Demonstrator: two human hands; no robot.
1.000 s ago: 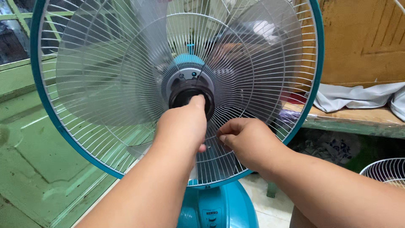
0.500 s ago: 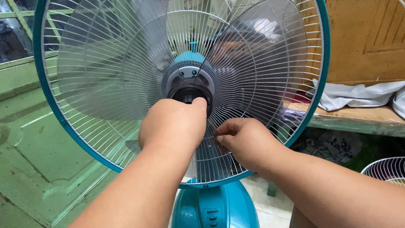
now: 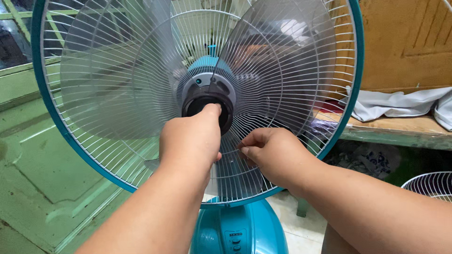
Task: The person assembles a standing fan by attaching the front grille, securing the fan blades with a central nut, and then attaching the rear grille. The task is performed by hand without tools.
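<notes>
Wooden bench at far right, top worn and pale, front edge painted green. Crumpled white cloth lying directly on it, draped toward the right end. Lower right, beside the bench, a loose white wire grille resting near the tiled floor.

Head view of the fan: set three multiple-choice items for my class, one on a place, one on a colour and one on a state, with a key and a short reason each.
1. Where is the left hand?
A. on the black hub cap
B. on the fan base
C. on the white cloth

2. What colour is the rim of the fan guard?
A. red
B. teal blue
C. yellow

3. How is the right hand?
A. flat and open on the bench
B. hanging away from the fan
C. pinching at a translucent blade

Key: 1 A, its fingers wrap the hub at the centre. 2 B, the ring shows teal. 3 C, thumb and fingertips meet at the blade's lower edge.
</notes>
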